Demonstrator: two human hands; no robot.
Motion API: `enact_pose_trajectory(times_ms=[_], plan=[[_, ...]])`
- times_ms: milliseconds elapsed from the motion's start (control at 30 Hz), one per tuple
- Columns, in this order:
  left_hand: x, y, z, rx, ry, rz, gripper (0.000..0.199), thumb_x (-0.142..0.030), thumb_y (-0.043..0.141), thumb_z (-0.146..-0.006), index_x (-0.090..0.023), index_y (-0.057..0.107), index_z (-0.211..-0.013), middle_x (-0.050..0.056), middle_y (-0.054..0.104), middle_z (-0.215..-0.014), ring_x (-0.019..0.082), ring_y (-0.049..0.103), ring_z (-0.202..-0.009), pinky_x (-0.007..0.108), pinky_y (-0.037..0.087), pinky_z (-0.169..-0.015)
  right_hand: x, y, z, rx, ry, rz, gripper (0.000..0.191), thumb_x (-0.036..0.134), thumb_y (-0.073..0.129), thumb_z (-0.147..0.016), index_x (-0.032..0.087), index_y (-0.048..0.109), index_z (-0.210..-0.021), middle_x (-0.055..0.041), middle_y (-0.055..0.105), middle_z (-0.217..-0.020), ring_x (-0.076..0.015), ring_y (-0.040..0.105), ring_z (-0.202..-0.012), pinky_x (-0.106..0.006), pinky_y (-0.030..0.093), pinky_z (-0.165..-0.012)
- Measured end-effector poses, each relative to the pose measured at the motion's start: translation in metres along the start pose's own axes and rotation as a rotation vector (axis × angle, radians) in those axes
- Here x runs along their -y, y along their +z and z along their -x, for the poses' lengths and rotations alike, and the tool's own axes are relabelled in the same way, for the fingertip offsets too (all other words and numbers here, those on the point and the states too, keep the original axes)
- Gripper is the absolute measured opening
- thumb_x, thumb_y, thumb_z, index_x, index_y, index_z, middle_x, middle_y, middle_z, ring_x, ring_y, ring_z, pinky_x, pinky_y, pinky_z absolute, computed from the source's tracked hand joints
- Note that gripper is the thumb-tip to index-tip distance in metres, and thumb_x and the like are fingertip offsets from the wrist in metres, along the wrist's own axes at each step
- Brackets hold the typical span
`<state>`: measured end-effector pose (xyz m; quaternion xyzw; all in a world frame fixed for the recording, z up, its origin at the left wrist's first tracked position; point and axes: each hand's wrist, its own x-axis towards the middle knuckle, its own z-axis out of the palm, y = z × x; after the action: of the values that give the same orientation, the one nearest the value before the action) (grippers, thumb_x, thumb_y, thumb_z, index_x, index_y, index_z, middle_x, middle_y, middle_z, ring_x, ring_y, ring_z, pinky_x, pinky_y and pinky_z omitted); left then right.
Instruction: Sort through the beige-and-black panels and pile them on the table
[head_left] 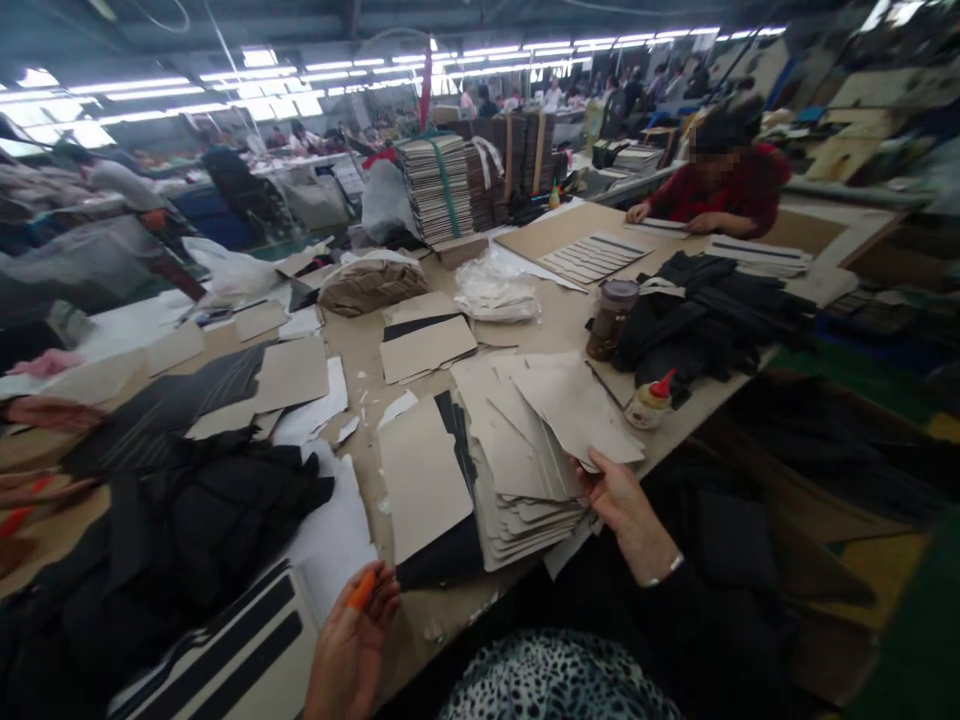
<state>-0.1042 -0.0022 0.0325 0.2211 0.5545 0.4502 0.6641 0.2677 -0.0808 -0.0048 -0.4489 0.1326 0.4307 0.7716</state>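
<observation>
While my right hand (619, 505) is at the near right corner of the stack of beige sheets (517, 440), its fingers are pinching the edge of a loose sheet (577, 405). This sheet lies slanted over the right part of the stack, with its near edge raised a little. My left hand (356, 620) is on the near left side of the stack, well apart from it; its fingers are loosely curled and half open, and one orange cover (361, 592) sits on a digit. The stack rests on the tabletop (562, 325), and its layers are fanned unevenly toward me. Just left of the stack, a beige panel (422, 480) lies upon black pieces. To the right of the stack stands a glue bottle (649, 405) with red tip, and farther behind this side stands a brown jar (611, 320), near a heap of black cloth (712, 310). Behind the stack there is a clear plastic bag (495, 285). Far beyond the stack, at the right, a co-worker in red (765, 190) has both hands over a pale strip (658, 228).
</observation>
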Motion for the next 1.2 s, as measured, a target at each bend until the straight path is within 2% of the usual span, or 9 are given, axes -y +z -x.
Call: enact_pose_trajectory(times_ms=[100,200,400,533,733,867,967,1100,1200], plan=[[0.005,0.004,-0.003,0.013,-0.035,-0.017,0.044,-0.015,0.081,-0.049,-0.014,0.074,-0.092,0.008,0.078,-0.089,0.018,0.072,-0.073,0.024,0.063,-0.065,0.013,0.006,-0.001,-0.024,0.061,0.054,0.004,0.013,0.067,-0.090,0.016,0.064,-0.088,0.0002,0.069,-0.061,-0.0099,0.062,-0.045,-0.013,0.048,-0.037],[0.007,0.003,-0.006,0.016,-0.067,-0.029,0.038,-0.017,0.078,-0.055,-0.015,0.073,-0.093,0.007,0.078,-0.092,0.018,0.073,-0.075,0.025,0.063,-0.067,0.017,0.009,0.002,-0.009,0.073,0.035,0.008,0.018,0.068,-0.091,0.014,0.064,-0.085,-0.0006,0.068,-0.060,-0.0098,0.062,-0.045,-0.014,0.048,-0.038],[0.010,-0.009,-0.009,0.010,-0.051,-0.033,0.027,-0.012,0.070,-0.067,-0.017,0.071,-0.093,0.004,0.077,-0.091,0.016,0.073,-0.077,0.022,0.063,-0.070,0.005,-0.006,0.026,0.113,0.107,-0.049,0.011,0.022,0.068,-0.092,0.011,0.069,-0.092,-0.0115,0.078,-0.092,-0.0115,0.073,-0.068,-0.015,0.059,-0.059],[0.011,-0.005,-0.002,-0.038,-0.042,-0.040,0.022,-0.007,0.065,-0.071,-0.015,0.071,-0.091,0.004,0.076,-0.083,0.014,0.071,-0.070,0.021,0.061,-0.064,-0.002,-0.024,0.037,0.129,0.134,-0.029,0.008,0.020,0.067,-0.092,0.012,0.068,-0.090,-0.0127,0.078,-0.100,-0.0122,0.074,-0.072,-0.017,0.060,-0.061],[0.015,0.007,0.005,-0.032,-0.025,-0.038,0.013,-0.009,0.063,-0.078,-0.015,0.069,-0.088,0.003,0.072,-0.078,0.012,0.068,-0.067,0.021,0.060,-0.063,-0.003,-0.032,0.039,0.084,0.152,-0.011,0.012,0.027,0.066,-0.094,0.015,0.070,-0.095,-0.0053,0.078,-0.089,-0.0105,0.072,-0.064,-0.016,0.056,-0.052],[0.021,0.003,0.002,-0.004,-0.032,-0.056,0.010,-0.012,0.065,-0.079,-0.015,0.068,-0.088,0.001,0.069,-0.075,0.012,0.066,-0.064,0.021,0.058,-0.063,-0.007,-0.030,0.044,0.052,0.125,0.009,0.009,0.024,0.069,-0.091,0.015,0.071,-0.092,-0.0015,0.074,-0.075,-0.0084,0.066,-0.056,-0.014,0.048,-0.045],[0.025,-0.003,0.002,-0.042,-0.016,-0.049,0.011,-0.010,0.065,-0.078,-0.015,0.068,-0.088,0.001,0.069,-0.074,0.011,0.065,-0.064,0.020,0.056,-0.063,-0.010,-0.028,0.050,0.076,0.088,0.077,0.012,0.027,0.075,-0.086,0.015,0.071,-0.085,-0.0015,0.072,-0.071,-0.0090,0.063,-0.055,-0.015,0.046,-0.045],[0.028,-0.008,-0.003,-0.055,0.089,-0.155,0.015,-0.023,0.072,-0.078,-0.016,0.068,-0.090,0.003,0.071,-0.082,0.014,0.067,-0.072,0.024,0.056,-0.071,-0.020,-0.012,0.059,0.242,0.052,0.198,0.026,0.038,0.080,-0.082,0.015,0.074,-0.093,-0.0057,0.076,-0.082,-0.0126,0.069,-0.066,-0.018,0.053,-0.054],[0.029,-0.006,-0.016,-0.025,0.363,-0.526,0.032,-0.036,0.071,-0.081,-0.018,0.068,-0.107,0.010,0.072,-0.108,0.022,0.069,-0.099,0.037,0.055,-0.092,-0.035,0.015,0.070,0.443,0.135,0.212,0.043,0.049,0.079,-0.081,0.016,0.074,-0.107,-0.0107,0.076,-0.108,-0.0189,0.074,-0.089,-0.025,0.060,-0.071]])
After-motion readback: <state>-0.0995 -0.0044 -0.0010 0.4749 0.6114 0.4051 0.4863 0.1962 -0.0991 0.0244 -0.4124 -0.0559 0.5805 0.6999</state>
